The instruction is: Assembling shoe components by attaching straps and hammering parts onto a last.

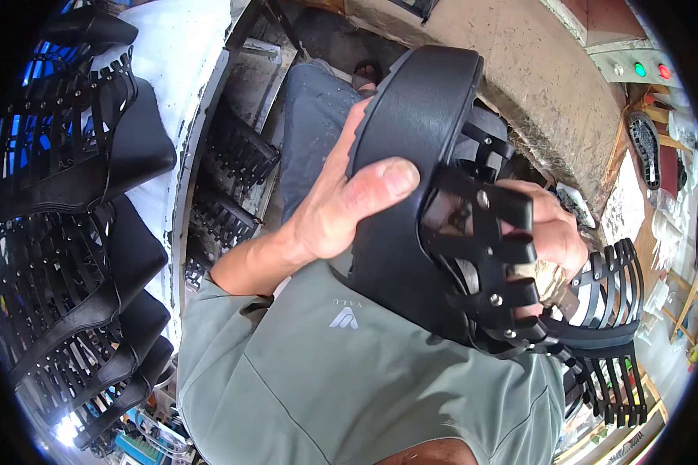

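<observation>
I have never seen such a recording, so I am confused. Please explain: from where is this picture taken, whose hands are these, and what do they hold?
The camera sits on a person's head and looks down, so the picture bends at the rim. Both hands are that person's own. The left hand grips the thick sole of a black strappy sandal; the right hand holds its straps from the other side. More black sandals lie stacked on the left, and another strappy piece sits at the right.

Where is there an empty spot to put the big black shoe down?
Little bare room shows. One free patch is the white sheet, right of the strappy black shoes that crowd the left. The person's lap is open too. On the right, more strap uppers crowd the bench.
</observation>
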`<state>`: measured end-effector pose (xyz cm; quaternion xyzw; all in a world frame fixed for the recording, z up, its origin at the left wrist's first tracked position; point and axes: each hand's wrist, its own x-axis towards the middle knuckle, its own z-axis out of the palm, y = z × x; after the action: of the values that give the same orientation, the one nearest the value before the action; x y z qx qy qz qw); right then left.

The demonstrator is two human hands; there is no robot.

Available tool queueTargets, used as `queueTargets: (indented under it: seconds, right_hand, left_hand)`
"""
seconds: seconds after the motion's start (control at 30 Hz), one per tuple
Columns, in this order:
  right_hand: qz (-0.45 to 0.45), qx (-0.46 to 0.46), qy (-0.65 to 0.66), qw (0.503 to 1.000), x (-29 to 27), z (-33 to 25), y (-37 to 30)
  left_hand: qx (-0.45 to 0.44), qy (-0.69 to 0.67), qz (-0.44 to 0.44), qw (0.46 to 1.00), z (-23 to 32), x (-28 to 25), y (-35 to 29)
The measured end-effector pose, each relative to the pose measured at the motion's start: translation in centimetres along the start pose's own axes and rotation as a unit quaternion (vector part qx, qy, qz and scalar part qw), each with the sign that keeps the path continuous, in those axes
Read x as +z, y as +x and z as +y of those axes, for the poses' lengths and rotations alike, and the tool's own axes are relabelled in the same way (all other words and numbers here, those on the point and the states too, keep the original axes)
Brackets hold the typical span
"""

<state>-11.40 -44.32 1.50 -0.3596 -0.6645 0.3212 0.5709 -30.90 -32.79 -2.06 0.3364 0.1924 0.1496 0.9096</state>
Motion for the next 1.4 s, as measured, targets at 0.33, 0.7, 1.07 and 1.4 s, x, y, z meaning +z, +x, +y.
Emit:
queueTargets:
  seconds: [0.33, 0.7, 1.07, 1.4]
  right_hand:
    - [0.246, 0.277, 0.184, 0.910, 0.3, -1.0, 0.6]
    - [0.026, 0.281, 0.274, 0.919, -3.9, -0.5, -1.2]
    - [0.019, 0.207, 0.343, 0.916, -2.8, 0.5, -5.4]
    - [-0.004, 0.043, 0.094, 0.995, 0.4, -0.9, -9.1]
  left_hand:
    - [0.028, 0.129, -0.175, 0.976, 4.9, -1.7, 5.6]
    - [0.003, 0.145, -0.107, 0.984, 1.8, 2.1, 5.2]
    - [-0.031, 0.116, -0.002, 0.993, 0.7, 3.2, 4.5]
    - [-0.011, 0.104, 0.075, 0.992, -1.0, 1.5, 4.6]
